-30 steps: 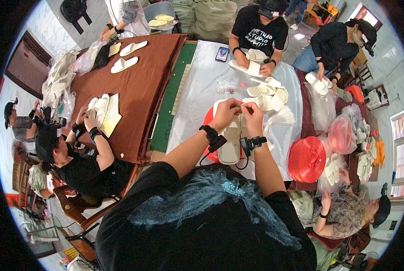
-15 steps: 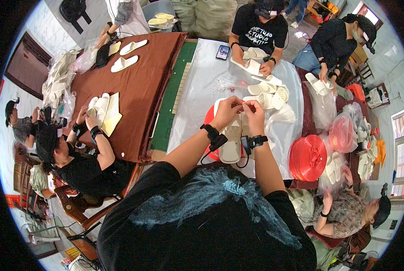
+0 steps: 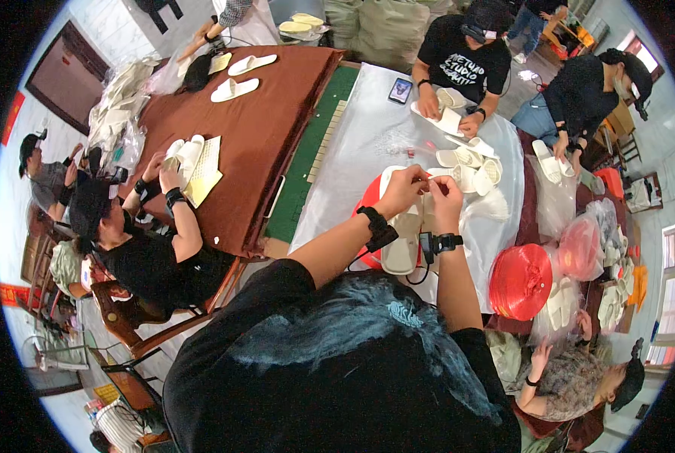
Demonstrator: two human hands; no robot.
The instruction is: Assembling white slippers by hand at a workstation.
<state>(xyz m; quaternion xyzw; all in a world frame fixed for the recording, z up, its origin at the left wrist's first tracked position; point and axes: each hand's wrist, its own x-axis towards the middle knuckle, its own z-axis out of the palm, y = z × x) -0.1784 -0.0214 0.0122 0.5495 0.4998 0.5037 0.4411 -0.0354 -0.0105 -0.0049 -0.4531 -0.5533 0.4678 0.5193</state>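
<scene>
With both the left hand (image 3: pixel 402 189) and the right hand (image 3: pixel 444 198) pinching something too small to make out above the white slipper (image 3: pixel 402 240) lying on the worktop (image 3: pixel 367 136), a loosened pinch could drop it among the slippers.

Soft, matt white cloth slipper (image 3: pixel 402 240) lies under both hands, over a glossy red plastic basin (image 3: pixel 367 208). The table cover (image 3: pixel 367 136) is a thin, shiny plastic sheet; the neighbouring tablecloth (image 3: pixel 269 121) is matt brown fabric.
</scene>
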